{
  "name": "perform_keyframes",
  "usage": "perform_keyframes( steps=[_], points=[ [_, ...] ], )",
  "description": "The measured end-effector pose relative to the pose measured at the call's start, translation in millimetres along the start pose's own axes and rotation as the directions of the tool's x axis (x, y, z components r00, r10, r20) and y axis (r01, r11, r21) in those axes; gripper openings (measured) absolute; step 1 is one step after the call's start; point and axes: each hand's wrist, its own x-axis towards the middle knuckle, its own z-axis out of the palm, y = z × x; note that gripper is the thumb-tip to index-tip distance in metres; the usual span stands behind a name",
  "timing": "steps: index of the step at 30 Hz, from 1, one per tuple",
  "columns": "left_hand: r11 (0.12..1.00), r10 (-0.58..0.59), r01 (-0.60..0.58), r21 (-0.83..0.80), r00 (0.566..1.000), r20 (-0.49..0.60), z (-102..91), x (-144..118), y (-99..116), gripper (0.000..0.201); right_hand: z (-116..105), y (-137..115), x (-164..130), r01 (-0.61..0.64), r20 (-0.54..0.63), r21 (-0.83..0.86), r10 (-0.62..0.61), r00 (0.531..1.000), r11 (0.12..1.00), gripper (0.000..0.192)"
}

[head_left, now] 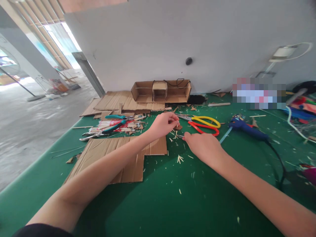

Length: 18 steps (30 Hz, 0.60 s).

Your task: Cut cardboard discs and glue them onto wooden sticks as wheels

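Over the middle of the green table, my left hand (163, 125) is closed in a pinch, with a small pale piece like a wooden stick (177, 125) at its fingertips. A small brown scrap (179, 127) shows just below them. My right hand (203, 146) is closed around a small tool with a grey metal tip (181, 136), which points left toward the left fingertips. Most of that tool is hidden in the fist. Scissors with one yellow and one red handle (204, 124) lie just beyond my hands. Pale wood slivers (180, 159) lie scattered below.
A cardboard box structure (161, 91) stands against the wall. Flat cardboard (123, 168) lies under my left forearm. Teal-handled pliers (115, 126) rest on a bundle of sticks at left. A blue glue gun (249, 129) with a cable lies at right.
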Motion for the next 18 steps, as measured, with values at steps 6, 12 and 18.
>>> perform_keyframes(
  steps=[6,12,18],
  points=[
    [1.0,-0.004,0.004,-0.03,1.0,0.0,1.0,2.6,-6.0,0.01,0.7,-3.7,-3.9,-0.015,-0.033,-0.056,0.013,0.999,0.998,0.033],
    [0.999,-0.018,0.018,-0.046,1.0,0.013,2.7,4.2,-8.6,0.011,6.9,8.0,-2.8,-0.014,-0.189,-0.122,-0.01,0.982,0.992,0.035],
    [0.99,-0.06,0.065,-0.127,0.997,0.042,2.5,3.5,-6.4,0.012,9.4,11.1,2.7,-0.015,-0.208,-0.111,-0.009,0.978,0.994,0.038]
  ],
)
